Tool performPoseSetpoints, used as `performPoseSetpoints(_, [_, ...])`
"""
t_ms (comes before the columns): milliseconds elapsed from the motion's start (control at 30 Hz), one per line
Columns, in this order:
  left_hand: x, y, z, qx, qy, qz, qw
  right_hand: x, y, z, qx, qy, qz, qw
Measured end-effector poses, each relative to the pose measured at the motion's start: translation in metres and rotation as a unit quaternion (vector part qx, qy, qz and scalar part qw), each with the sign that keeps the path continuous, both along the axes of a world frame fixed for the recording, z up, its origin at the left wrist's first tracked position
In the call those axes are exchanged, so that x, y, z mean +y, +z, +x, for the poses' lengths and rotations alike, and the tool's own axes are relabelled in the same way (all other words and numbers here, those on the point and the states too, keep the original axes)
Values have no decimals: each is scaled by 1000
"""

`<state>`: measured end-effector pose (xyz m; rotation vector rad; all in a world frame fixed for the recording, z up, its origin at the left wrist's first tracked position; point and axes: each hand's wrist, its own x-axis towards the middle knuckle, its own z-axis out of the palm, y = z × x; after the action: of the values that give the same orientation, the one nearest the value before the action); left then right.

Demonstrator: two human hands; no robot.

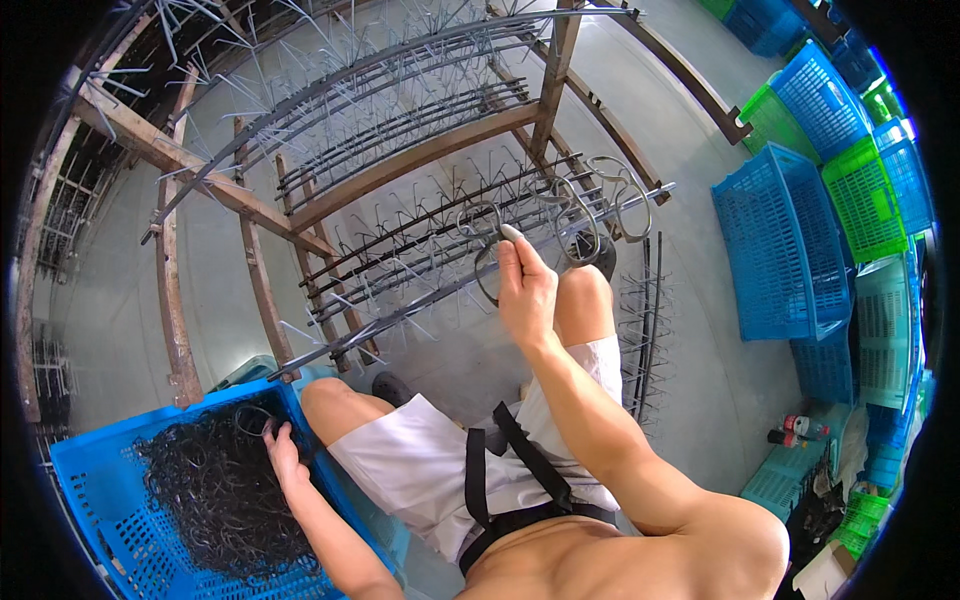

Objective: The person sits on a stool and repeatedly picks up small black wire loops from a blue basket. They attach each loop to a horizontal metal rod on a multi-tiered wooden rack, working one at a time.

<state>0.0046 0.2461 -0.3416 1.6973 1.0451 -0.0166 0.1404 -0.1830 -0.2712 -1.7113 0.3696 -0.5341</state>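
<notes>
A seated person in pale shorts point(415, 460) works with both hands beside a brown rack point(420, 165) strung with rows of hooked rods; the right hand point(527, 300), raised in front of the right knee, pinches a bent metal loop point(483, 235) between thumb and fingertips; the loop lies just beyond the fingertips and to their left, in front of the lowest silver rod point(430, 298); two more hanging loops point(597, 232) are just to the right of that hand, near the rod's right end.

At lower left, the left hand point(285, 458) reaches over a blue basket point(105, 450); its fingers are curled at the edge of a tangled heap of dark rings point(215, 490), with one round ring point(238, 418) just beside the fingertips; whether they grip it cannot be told.

Black straps point(478, 480) cross the person's lap; blue and green crates point(770, 250) stand stacked at right, with bottles point(795, 430) near them.
</notes>
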Motion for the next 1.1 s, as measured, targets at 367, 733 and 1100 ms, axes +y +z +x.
performPoseSetpoints(367, [-20,58,-36,-97,123,89,984,-11,15,-15,57,42,25,997])
performPoseSetpoints(733, [-73,67,-68,-194,119,307,924,191,44,-92,-4,547,34,837])
performPoseSetpoints(1100, [-97,76,-72,-306,66,117,943,252,-3,-101,-7,591,100,801])
